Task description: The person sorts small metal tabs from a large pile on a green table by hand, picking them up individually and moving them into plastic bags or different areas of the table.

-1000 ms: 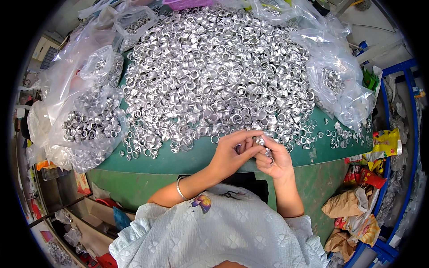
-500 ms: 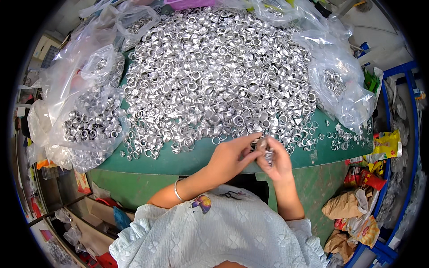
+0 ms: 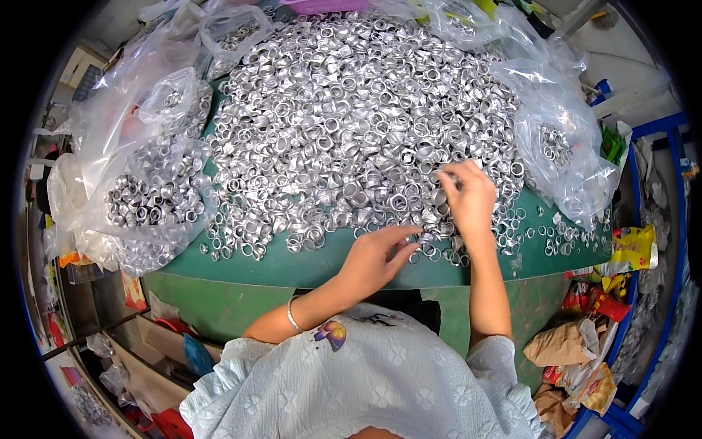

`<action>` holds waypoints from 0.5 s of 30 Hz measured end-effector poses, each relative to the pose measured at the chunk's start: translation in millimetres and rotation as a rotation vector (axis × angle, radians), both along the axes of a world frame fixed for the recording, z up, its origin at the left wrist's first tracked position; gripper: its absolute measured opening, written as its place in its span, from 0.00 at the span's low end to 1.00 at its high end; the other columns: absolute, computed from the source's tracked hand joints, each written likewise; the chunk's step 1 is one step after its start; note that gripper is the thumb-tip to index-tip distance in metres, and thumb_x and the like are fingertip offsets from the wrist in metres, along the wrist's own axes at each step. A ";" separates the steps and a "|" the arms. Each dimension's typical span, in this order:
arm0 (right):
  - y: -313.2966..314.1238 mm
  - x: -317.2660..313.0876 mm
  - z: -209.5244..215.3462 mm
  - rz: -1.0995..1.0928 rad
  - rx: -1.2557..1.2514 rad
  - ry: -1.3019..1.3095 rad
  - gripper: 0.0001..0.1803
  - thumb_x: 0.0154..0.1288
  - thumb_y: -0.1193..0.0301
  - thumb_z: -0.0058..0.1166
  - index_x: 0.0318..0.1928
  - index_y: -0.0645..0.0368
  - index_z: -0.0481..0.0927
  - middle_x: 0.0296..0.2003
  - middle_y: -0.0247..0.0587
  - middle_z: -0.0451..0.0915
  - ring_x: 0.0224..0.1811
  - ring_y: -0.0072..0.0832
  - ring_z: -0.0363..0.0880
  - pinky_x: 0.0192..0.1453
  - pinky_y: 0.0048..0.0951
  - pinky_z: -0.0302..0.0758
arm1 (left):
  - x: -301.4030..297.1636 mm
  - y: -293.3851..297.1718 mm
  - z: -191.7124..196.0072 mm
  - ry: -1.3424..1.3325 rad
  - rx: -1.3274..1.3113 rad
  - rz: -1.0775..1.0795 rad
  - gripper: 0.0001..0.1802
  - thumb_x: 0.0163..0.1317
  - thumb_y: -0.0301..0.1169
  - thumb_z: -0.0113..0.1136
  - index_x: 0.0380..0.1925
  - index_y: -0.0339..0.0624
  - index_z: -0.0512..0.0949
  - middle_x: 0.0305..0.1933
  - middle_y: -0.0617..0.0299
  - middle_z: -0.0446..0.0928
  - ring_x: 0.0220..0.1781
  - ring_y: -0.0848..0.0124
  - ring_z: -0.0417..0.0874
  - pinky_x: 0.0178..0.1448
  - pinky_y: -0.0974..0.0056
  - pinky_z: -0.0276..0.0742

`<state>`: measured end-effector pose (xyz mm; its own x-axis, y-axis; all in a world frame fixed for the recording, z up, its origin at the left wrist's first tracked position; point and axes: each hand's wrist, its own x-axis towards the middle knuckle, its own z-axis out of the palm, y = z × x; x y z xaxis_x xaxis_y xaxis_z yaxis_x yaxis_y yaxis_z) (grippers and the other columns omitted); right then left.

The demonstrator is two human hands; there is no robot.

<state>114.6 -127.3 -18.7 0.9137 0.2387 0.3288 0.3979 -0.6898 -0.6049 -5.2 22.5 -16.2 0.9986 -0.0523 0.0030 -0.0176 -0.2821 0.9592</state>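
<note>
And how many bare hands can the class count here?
2: the left hand near the green table's front edge, the right hand at the ring pile.

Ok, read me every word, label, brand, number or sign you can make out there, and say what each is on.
No text can be read clearly.
Yellow packet, right: printing too small and blurred.
Red packet, below it: too small.
Pale blouse: dark marks beside the butterfly, unreadable.
Metal rings: no lettering discernible.
</note>
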 end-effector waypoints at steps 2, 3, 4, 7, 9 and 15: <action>-10.0 -2.7 0.9 -0.021 0.286 0.103 0.07 0.50 0.74 0.60 0.29 0.66 0.80 0.24 0.37 0.77 0.23 0.27 0.74 0.30 0.26 0.70 | 1.2 3.3 0.1 0.011 -0.031 0.036 0.17 0.54 0.23 0.58 0.45 0.43 0.76 0.21 0.68 0.68 0.19 0.84 0.61 0.22 0.75 0.59; -13.0 -9.8 -2.4 -0.011 0.510 0.313 0.08 0.54 0.73 0.58 0.29 0.68 0.79 0.20 0.34 0.74 0.20 0.19 0.70 0.23 0.22 0.66 | 1.3 4.3 0.5 0.019 -0.046 0.055 0.17 0.54 0.23 0.58 0.46 0.43 0.75 0.22 0.69 0.68 0.19 0.85 0.61 0.22 0.76 0.58; -15.5 -19.5 -0.3 0.059 0.775 0.629 0.08 0.56 0.73 0.57 0.30 0.67 0.78 0.20 0.33 0.73 0.17 0.17 0.67 0.20 0.19 0.62 | 1.2 3.4 3.4 0.048 -0.124 0.075 0.19 0.54 0.23 0.58 0.48 0.43 0.74 0.22 0.70 0.67 0.19 0.85 0.61 0.22 0.77 0.57; -16.3 -51.0 -3.9 0.213 1.299 1.183 0.07 0.62 0.71 0.50 0.34 0.64 0.75 0.18 0.33 0.71 0.13 0.15 0.62 0.14 0.14 0.55 | 2.7 0.3 10.2 0.107 -0.324 0.055 0.22 0.54 0.22 0.57 0.52 0.42 0.71 0.24 0.71 0.66 0.20 0.87 0.60 0.23 0.79 0.55; -13.9 -65.1 -6.0 0.288 1.352 1.307 0.08 0.62 0.71 0.49 0.34 0.64 0.75 0.20 0.34 0.72 0.13 0.15 0.63 0.13 0.14 0.55 | 4.0 1.9 10.1 0.103 -0.404 -0.017 0.25 0.54 0.22 0.57 0.54 0.42 0.69 0.25 0.72 0.65 0.21 0.88 0.59 0.24 0.80 0.54; -11.4 -78.1 -0.6 0.352 1.300 1.269 0.09 0.63 0.75 0.45 0.39 0.67 0.75 0.25 0.38 0.75 0.14 0.14 0.62 0.15 0.14 0.54 | 1.8 1.9 14.8 -0.002 -0.297 -0.058 0.20 0.50 0.23 0.61 0.46 0.44 0.76 0.25 0.72 0.67 0.21 0.86 0.59 0.23 0.78 0.55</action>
<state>36.6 -138.7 -19.3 0.6991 0.6388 -0.3212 -0.6591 0.4017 -0.6357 -3.4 24.4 -1.4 0.9939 -0.1060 0.0290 -0.0279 0.0122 0.9995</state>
